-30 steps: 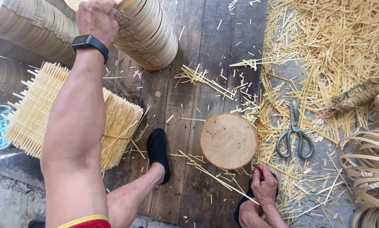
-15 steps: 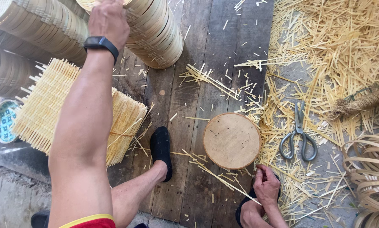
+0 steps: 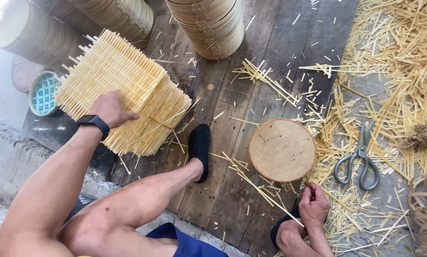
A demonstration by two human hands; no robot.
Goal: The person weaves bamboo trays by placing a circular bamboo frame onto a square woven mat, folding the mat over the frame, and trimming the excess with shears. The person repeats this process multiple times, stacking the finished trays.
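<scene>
Now: Woven Mats Touched, Bamboo Strip Pinched

Low on the plank floor (image 3: 251, 28), a stack of woven bamboo mats (image 3: 123, 90) is pressed under the left hand (image 3: 109, 108), whose fingers are laid flat and spread on the top mat, with nothing clasped in its grip. A black wristband (image 3: 93, 123) is worn on that arm. A long thin bamboo strip (image 3: 265, 195) is pinched in the closed grip of the right hand (image 3: 313, 205), just below a round wooden block (image 3: 282, 150). A foot in a black sock (image 3: 199, 150) is planted between the mats and the block. Scissors (image 3: 358, 159) are seen lying right of the block amid scattered bamboo slivers (image 3: 403, 71). Stacked round bamboo frames (image 3: 208, 24) are placed at the far edge, and a patterned blue bowl (image 3: 43, 93) is set beside the mats.
</scene>
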